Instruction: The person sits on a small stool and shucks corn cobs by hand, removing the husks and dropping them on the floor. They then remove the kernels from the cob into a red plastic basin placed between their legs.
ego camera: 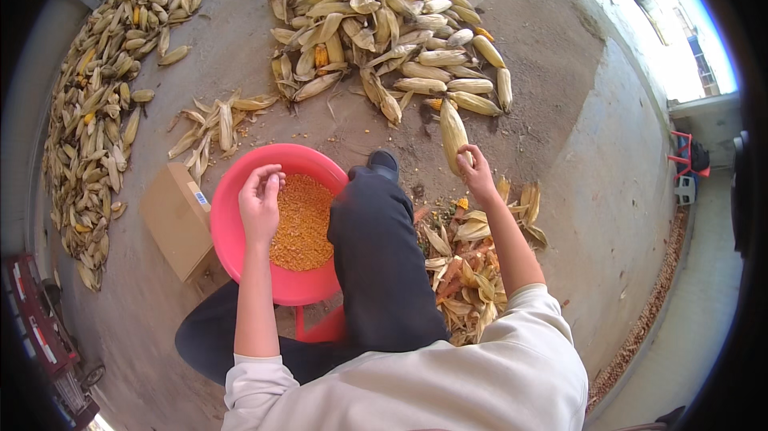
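Note:
An ear of corn in its dry husk (453,134) is gripped at its lower end by my right hand (476,173), out beyond my right knee. My left hand (261,194) hangs over the pink plastic basin (231,233), its fingers loosely curled and apart, with nothing seen in them. Loose yellow corn kernels (303,227) cover the bottom of the basin. Past my foot lies a large heap of corn ears in husks (384,23). To the right of my leg are stripped husks and bare cobs (465,275).
A cardboard box (174,221) stands against the basin's left side. More corn in husks (102,125) stretches along the left wall. Torn husks (222,122) lie ahead of the basin. A dark red vehicle or cart (45,335) is at far left, and a red chair (684,155) at far right.

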